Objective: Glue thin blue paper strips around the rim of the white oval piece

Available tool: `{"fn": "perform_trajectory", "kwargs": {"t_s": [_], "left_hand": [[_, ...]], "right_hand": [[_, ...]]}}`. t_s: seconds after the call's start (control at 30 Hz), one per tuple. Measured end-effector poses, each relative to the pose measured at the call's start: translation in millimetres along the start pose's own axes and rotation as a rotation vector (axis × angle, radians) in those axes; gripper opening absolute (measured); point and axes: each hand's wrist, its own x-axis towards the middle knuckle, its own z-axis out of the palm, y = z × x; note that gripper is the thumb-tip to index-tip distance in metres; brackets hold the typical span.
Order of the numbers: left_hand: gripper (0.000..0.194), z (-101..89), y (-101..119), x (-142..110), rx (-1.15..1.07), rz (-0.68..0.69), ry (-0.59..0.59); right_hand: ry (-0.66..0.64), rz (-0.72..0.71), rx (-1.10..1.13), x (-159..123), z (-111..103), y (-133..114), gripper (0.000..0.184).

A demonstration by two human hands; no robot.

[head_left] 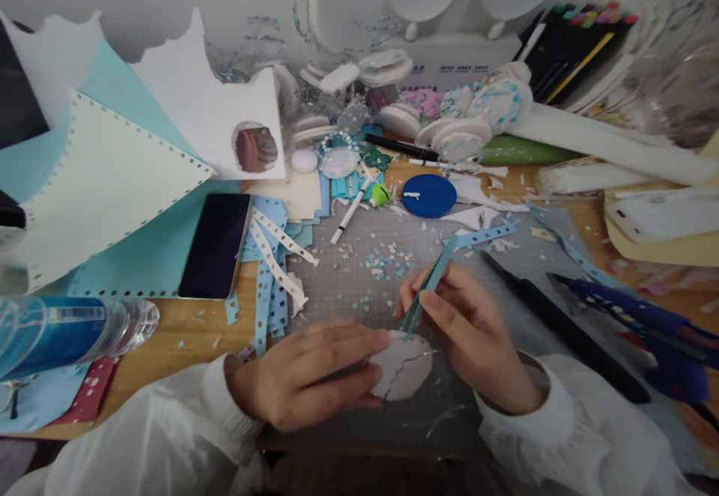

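My left hand (320, 372) pinches a small white disc (405, 369) by its left side, above the grey mat's near edge. A thin dark wavy line runs across the disc's face. Teal tweezers (435, 279) are gripped in my right hand (463, 324), thumb on one arm. Their tips point down and meet the disc's upper rim; whether they hold a tiny piece there I cannot make out. Beyond my hands lies a scatter of tiny blue and white paper flowers (385, 262) on the cutting mat (314, 271).
A phone (216, 245) and punched paper strips (272, 286) lie left, near a water bottle (67, 331). On the right are a black pen-like tool (562, 324) and a blue glue gun (645, 324). A blue oval lid (428, 195) and several decorated white discs (460, 140) stand behind.
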Motion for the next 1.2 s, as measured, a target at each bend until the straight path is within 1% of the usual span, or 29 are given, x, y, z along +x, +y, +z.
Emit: {"fn": "perform_trajectory", "kwargs": {"t_s": [0.1, 0.17, 0.37, 0.47, 0.53, 0.63, 0.8, 0.9, 0.97, 1.03, 1.13, 1.2], "left_hand": [[0.024, 0.5, 0, -2, -0.025, 0.007, -0.009], [0.025, 0.4, 0, -1, -0.032, 0.014, -0.013], [0.018, -0.5, -1, 2, 0.002, 0.014, -0.017], [0.023, -0.8, 0, 0, -0.025, -0.008, -0.007], [0.028, -1.1, 1, -1, -0.053, -0.049, 0.001], [0.030, -1.4, 1, -2, -0.088, -0.106, 0.015], [0.028, -1.5, 1, -1, -0.090, -0.075, 0.022], [0.028, -2.1, 1, -1, -0.083, -0.082, 0.025], [0.030, -2.4, 1, -2, -0.083, -0.087, 0.027], [0.031, -2.6, 1, -2, -0.088, -0.085, 0.035], [0.028, -3.3, 2, -2, -0.090, -0.088, 0.035], [0.027, -3.9, 2, -1, -0.079, -0.089, 0.029]], "right_hand": [[-0.007, 0.056, 0.048, 1, 2, -2, 0.007], [-0.003, 0.068, 0.056, 1, 2, -2, 0.007], [-0.013, 0.013, 0.008, 0, 2, -2, 0.007], [-0.013, -0.011, 0.015, 0, 2, -2, 0.005], [-0.005, -0.020, 0.022, -1, 2, -2, 0.004], [0.010, -0.040, 0.000, -1, 2, -2, 0.005], [-0.006, -0.103, -0.064, -2, 2, -5, 0.004], [0.015, -0.072, 0.018, 0, 3, -4, 0.004], [0.077, -0.045, 0.088, 3, 3, -2, 0.004], [0.203, -0.058, 0.102, 7, 0, 1, 0.005], [0.426, -0.151, -0.026, 14, -7, 3, 0.008], [0.533, -0.239, -0.154, 18, -12, 3, 0.010]]}}
